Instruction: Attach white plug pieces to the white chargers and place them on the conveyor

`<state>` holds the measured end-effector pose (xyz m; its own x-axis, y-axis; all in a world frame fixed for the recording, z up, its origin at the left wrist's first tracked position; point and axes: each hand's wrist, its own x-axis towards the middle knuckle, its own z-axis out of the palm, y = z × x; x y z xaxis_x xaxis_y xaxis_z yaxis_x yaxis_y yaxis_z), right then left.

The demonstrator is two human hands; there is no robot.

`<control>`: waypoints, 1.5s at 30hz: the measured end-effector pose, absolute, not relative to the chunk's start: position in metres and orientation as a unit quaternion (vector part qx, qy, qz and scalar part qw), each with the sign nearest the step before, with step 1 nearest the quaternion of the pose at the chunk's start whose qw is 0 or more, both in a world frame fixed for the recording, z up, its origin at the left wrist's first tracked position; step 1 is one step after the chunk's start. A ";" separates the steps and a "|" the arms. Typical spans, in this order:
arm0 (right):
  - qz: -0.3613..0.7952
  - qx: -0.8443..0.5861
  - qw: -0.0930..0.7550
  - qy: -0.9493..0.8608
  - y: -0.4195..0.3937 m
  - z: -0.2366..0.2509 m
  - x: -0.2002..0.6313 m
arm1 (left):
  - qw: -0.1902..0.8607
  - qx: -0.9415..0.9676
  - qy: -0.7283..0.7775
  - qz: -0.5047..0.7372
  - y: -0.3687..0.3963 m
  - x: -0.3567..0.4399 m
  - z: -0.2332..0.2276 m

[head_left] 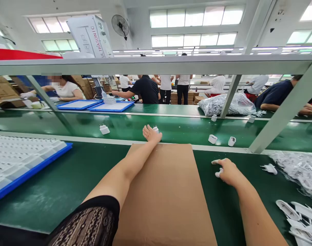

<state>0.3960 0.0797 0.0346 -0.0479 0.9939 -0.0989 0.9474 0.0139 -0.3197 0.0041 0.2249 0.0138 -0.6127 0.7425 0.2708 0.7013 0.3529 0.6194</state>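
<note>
My left hand [152, 135] reaches over the far edge of the cardboard sheet [166, 191] onto the green belt. Its fingers are stretched out, with a small white charger plug [155, 129] showing between thumb and fingers; whether they touch it I cannot tell. My right hand [229, 172] hovers over the green bench right of the cardboard. Index finger and thumb are apart, their tips covered in white, and nothing shows between them. Other white chargers [212, 139] sit on the belt: another white charger [232, 141] to the right and a charger with pins [104, 129] to the left.
A blue-edged tray [43, 167] of white parts lies left. White casings [288, 209], a pronged piece [269, 168] and a plastic bag [297, 171] lie right. A metal shelf frame [156, 66] crosses above the belt. Several people work beyond; a person in black [145, 89] is across.
</note>
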 end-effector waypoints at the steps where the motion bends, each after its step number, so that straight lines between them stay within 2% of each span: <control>1: 0.177 -0.672 0.096 -0.713 0.082 0.035 0.396 | 0.003 0.451 0.807 0.381 0.223 0.012 0.015; 4: 0.192 -0.640 0.185 -0.720 0.087 0.036 0.391 | -0.006 0.540 0.726 0.427 0.222 0.043 0.018; 9: 0.184 -0.624 0.314 -0.692 0.086 0.036 0.381 | 0.105 0.646 0.648 0.391 0.230 0.097 0.018; 14: 0.374 -0.607 0.425 -0.558 0.083 0.034 0.378 | 0.203 0.731 0.566 0.322 0.238 0.144 0.012; 17: 0.438 -0.587 0.465 -0.497 0.084 0.035 0.377 | 0.232 0.762 0.529 0.292 0.243 0.173 0.010; 22: 0.467 -0.568 0.424 -0.529 0.082 0.035 0.376 | 0.246 0.754 0.534 0.291 0.253 0.210 0.011; 25: 0.411 -0.596 0.370 -0.582 0.080 0.036 0.376 | 0.242 0.729 0.556 0.316 0.251 0.213 0.013; 27: 0.390 -0.609 0.391 -0.569 0.078 0.038 0.375 | 0.238 0.715 0.566 0.335 0.241 0.206 0.014; 30: 0.443 -0.595 0.473 -0.475 0.077 0.045 0.370 | 0.234 0.713 0.556 0.358 0.211 0.185 0.013; 32: 0.478 -0.590 0.496 -0.421 0.076 0.049 0.364 | 0.244 0.723 0.526 0.376 0.183 0.167 0.011; 36: 0.525 -0.563 0.497 -0.401 0.072 0.054 0.353 | 0.318 0.726 0.456 0.404 0.117 0.133 0.006; 39: 0.539 -0.541 0.478 -0.434 0.067 0.053 0.344 | 0.343 0.722 0.465 0.380 0.078 0.118 0.001; 45: 0.530 -0.476 0.444 -0.544 0.056 0.050 0.326 | 0.344 0.740 0.447 0.365 0.055 0.109 -0.006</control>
